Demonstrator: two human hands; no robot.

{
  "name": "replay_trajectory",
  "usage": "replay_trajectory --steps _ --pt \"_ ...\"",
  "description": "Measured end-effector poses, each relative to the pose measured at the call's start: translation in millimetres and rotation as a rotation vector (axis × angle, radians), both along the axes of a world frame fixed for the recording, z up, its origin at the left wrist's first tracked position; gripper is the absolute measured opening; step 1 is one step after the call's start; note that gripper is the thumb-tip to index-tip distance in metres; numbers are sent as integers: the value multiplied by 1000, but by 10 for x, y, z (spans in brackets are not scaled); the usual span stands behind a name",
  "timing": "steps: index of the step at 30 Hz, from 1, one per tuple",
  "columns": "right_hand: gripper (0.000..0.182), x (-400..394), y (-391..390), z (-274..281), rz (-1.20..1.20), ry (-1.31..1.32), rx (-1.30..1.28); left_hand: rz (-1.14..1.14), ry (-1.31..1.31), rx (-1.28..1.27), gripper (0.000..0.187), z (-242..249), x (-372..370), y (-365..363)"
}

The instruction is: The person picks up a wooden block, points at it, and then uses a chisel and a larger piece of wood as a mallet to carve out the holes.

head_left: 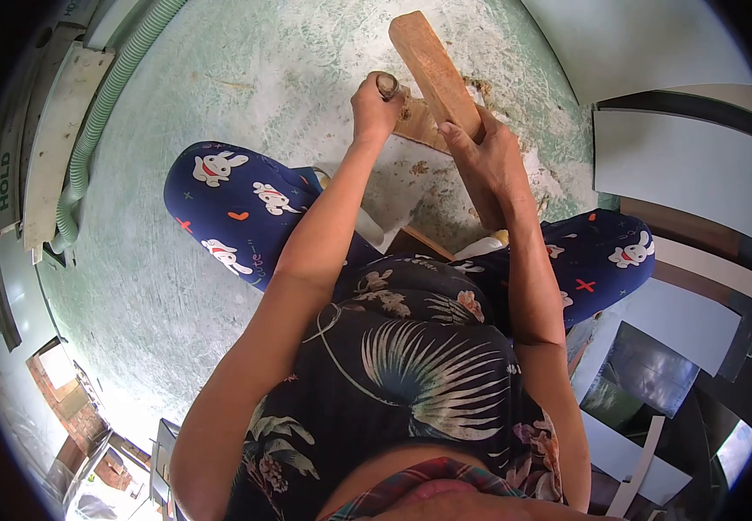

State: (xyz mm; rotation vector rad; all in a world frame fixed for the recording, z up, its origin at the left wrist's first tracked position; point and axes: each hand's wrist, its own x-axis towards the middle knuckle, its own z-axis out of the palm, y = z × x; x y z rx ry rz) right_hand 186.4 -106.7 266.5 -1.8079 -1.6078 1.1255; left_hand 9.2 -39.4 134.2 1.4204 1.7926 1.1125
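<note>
The board (428,130) lies on the floor (246,104), in front of the person, who sits low with the knees spread. I take this board as the landmark for the other places.

At the left end of the board, the left hand (374,111) is closed in a fist around a handle (387,86). The round end of the handle looks up, above the fist. The lower part of this tool is hidden, so I cannot tell its kind, nor if it touches the board.

Over the right part of the board, the right hand (487,156) is closed firmly around a wooden block (435,69). The block is slanted, and its far end reaches past the board, near the handle but seemingly apart from it.

Wood chips (477,87) lie beyond the board, and more chips (420,167) on its near side.

In my judgement, this looks like work with a held tool and a block for striking. To do it well, the left grip should be steady and below the handle's end, the block should meet this end flat, and the knuckles should keep out of its path.
</note>
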Motion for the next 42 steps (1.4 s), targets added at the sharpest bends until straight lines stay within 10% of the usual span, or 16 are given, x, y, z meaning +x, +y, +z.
replay_trajectory --steps 16,22,42 --pt "64 -83 -104 101 102 136 188 30 -80 117 24 -95 69 -145" --pt "65 -148 -72 -280 221 -257 111 25 -118 141 24 -170 78 -128" --pt "63 -166 -67 -246 111 38 211 18 -36 57 24 -78 10 -59"
